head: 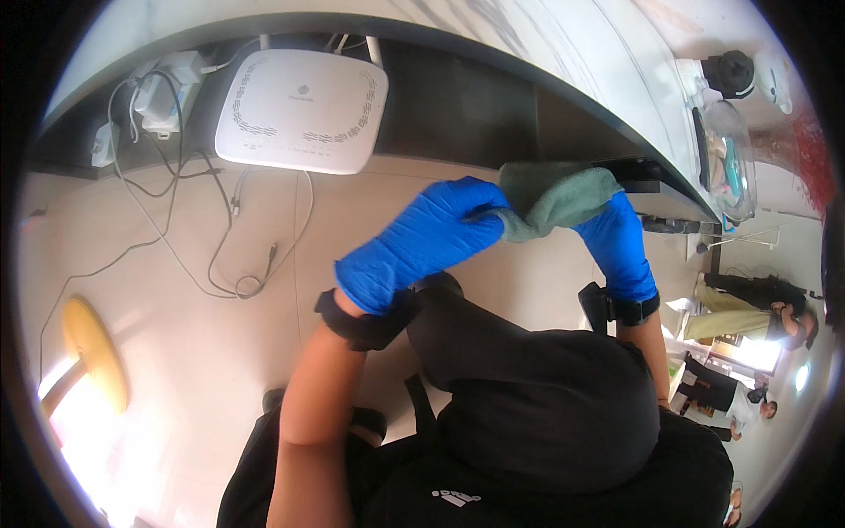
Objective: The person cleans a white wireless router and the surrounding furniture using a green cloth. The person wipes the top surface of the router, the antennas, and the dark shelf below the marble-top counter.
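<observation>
A folded green cloth is stretched between my two hands, in front of a dark low shelf. My left hand, in a blue glove, grips the cloth's left end. At its other end, my right hand, gloved the same way, pinches the fabric; some of those fingers are hidden behind it. Both wrists wear black straps. To the left of the cloth, a white router with antennas rests on the shelf and juts over its front edge.
Plugged adapters crowd a power strip at the shelf's left. Loose cables trail onto the tiled floor. A yellow round stool stands at left. A clear container sits on the marble top. Two people are off to the right.
</observation>
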Demonstrator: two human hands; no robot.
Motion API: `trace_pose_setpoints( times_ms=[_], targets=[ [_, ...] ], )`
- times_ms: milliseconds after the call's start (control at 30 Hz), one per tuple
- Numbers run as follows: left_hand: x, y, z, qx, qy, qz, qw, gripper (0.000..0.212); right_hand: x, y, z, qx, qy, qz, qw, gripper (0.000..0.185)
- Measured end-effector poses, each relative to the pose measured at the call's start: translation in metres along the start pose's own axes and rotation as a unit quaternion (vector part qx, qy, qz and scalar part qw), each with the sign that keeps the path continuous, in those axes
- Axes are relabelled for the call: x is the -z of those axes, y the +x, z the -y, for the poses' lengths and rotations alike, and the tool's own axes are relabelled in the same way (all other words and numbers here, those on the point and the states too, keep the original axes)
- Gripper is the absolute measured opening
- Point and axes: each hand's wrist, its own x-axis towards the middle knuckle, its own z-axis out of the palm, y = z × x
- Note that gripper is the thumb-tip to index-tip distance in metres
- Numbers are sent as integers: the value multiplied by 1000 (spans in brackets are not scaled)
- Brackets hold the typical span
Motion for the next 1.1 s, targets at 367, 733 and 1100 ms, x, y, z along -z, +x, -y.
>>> trace_pose_setpoints(
  times_ms=[367,733,1100],
  targets=[
    [-35,6,10,-51,-16,-83,995,77,-53,-8,20,-53,-446,261,854,83],
    [-5,-10,-24,112,-427,-113,890,54,-66,23,8,171,-442,146,868,83],
    [1,7,12,148,-408,-255,864,41,-25,31,-25,-85,-325,66,940,66]
  ],
)
